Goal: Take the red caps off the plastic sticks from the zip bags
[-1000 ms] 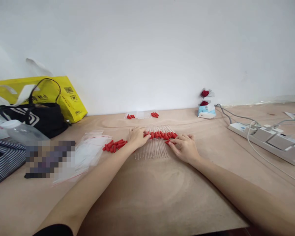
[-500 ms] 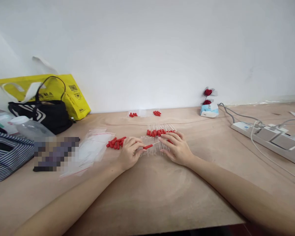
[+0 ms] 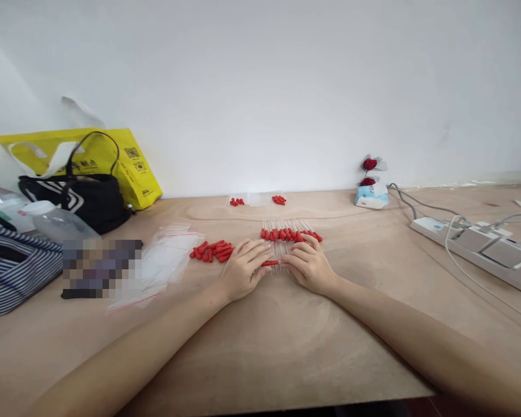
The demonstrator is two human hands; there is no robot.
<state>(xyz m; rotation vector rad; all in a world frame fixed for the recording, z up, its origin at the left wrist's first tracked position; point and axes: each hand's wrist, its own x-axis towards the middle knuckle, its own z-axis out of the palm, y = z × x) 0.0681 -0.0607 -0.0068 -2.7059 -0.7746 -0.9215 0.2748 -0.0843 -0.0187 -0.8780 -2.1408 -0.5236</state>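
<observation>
My left hand (image 3: 245, 270) is closed, its thumb and fingers pinching a small red cap (image 3: 270, 263) held level. Facing it, my right hand (image 3: 311, 265) pinches a thin pale stick, now mostly hidden by the fingers, in line with the cap. Below and between both hands lie several thin clear sticks (image 3: 279, 250) side by side. Just beyond them is a row of sticks with red caps (image 3: 286, 234) on their near ends. Left of my left hand is a loose pile of red caps (image 3: 210, 251).
Clear zip bags (image 3: 162, 263) lie left of the pile. Farther back are small bags with red pieces (image 3: 258, 200). At left stand a yellow bag (image 3: 141, 182), a black bag (image 3: 99, 202), a plastic bottle (image 3: 63, 223) and a striped pouch (image 3: 17, 269). A power strip (image 3: 473, 249) lies right.
My left hand has moved right with the red cap, closer to my right hand. Less of the stick shows between them. The view has shifted slightly.
</observation>
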